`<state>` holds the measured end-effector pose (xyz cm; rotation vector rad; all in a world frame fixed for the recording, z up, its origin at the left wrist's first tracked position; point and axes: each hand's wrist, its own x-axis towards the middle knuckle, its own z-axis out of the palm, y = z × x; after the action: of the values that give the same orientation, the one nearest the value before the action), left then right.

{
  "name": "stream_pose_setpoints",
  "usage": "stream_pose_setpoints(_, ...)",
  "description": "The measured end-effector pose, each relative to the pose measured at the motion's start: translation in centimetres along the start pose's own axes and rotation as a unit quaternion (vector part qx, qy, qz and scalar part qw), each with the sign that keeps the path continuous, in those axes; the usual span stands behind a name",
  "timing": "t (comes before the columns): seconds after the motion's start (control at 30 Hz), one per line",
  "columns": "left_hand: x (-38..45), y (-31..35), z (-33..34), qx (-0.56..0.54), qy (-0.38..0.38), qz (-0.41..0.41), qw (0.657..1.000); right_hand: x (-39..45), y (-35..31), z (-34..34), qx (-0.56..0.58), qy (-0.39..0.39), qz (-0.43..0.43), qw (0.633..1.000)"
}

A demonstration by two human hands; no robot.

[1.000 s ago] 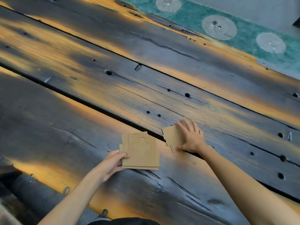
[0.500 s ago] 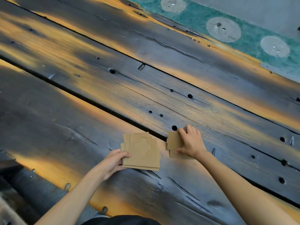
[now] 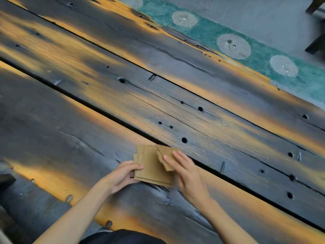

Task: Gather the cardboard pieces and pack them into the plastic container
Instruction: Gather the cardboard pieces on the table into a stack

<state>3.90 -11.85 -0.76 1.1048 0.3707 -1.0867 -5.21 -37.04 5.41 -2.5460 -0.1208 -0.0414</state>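
brown cardboard pieces (image 3: 152, 167), stacked, fanned, on planks

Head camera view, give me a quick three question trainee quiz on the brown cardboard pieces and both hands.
1. True or false: the left hand grips the stack of brown cardboard pieces.
2. The right hand lays the small jagged-edged brown cardboard piece on: A) the dark wooden plank table, B) the stack?
3. Is a plastic container visible?

Key: 1 true; 2 B; 3 no.
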Motion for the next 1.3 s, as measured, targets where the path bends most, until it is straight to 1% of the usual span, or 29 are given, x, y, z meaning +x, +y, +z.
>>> stream_pose_setpoints(0.23,-2.8,-0.7,1.0,-0.001,-0.076,0.015,0.997,-1.8,-3.3,1.9,-0.045,-0.114,-0.008,0.992)
stream_pose_setpoints(0.43,-4.1,-2.1,1.0,-0.043,-0.115,0.003,0.992,-3.7,-5.1,3.5,-0.057,-0.147,0.003,0.987)
stream_pose_setpoints(0.53,-4.5,-2.5,1.2,-0.03,-0.118,0.003,0.993,-4.6,-5.6,4.2,-0.031,-0.164,0.016,0.986)
stream_pose_setpoints(0.63,-4.8,-2.6,1.4,0.013,-0.106,-0.001,0.994,-5.5,-5.4,4.4,-0.01,-0.182,0.021,0.983)
stream_pose_setpoints(0.73,-4.9,-3.2,1.9,0.056,-0.076,-0.007,0.996,-6.4,-5.0,4.4,0.023,-0.189,0.044,0.981)
stream_pose_setpoints(0.8,-4.9,-3.6,2.3,0.067,-0.043,-0.007,0.997,-6.8,-4.7,4.3,0.051,-0.166,0.075,0.982)
stream_pose_setpoints(0.83,-4.9,-3.7,2.5,0.072,-0.029,-0.006,0.997,-7.0,-4.5,4.1,0.061,-0.14,0.1,0.983)
stream_pose_setpoints(0.9,-5.0,-4.0,2.7,0.077,-0.015,-0.005,0.997,-7.3,-3.9,3.5,0.073,-0.062,0.159,0.983)
stream_pose_setpoints(0.97,-5.1,-4.2,2.9,0.084,-0.021,-0.007,0.996,-7.5,-2.7,2.6,0.094,0.005,0.235,0.967)
stream_pose_setpoints(1.0,-5.2,-4.2,3.0,0.089,-0.026,-0.009,0.996,-7.6,-2.1,2.1,0.124,0.02,0.272,0.954)
stream_pose_setpoints(1.07,-5.2,-4.2,3.5,0.106,-0.034,-0.007,0.994,-7.8,-1.4,1.1,0.229,0.018,0.335,0.914)
stream_pose_setpoints(1.13,-5.2,-4.3,4.4,0.127,-0.04,0.002,0.991,-8.5,-1.2,0.6,0.315,0.007,0.366,0.876)
stream_pose_setpoints(1.2,-5.2,-4.3,5.3,0.153,-0.037,0.019,0.987,-9.3,-1.3,0.5,0.327,0.004,0.374,0.868)
stream_pose_setpoints(1.3,-5.1,-4.7,6.6,0.204,-0.029,0.025,0.978,-10.9,-1.5,0.6,0.331,0.029,0.401,0.854)
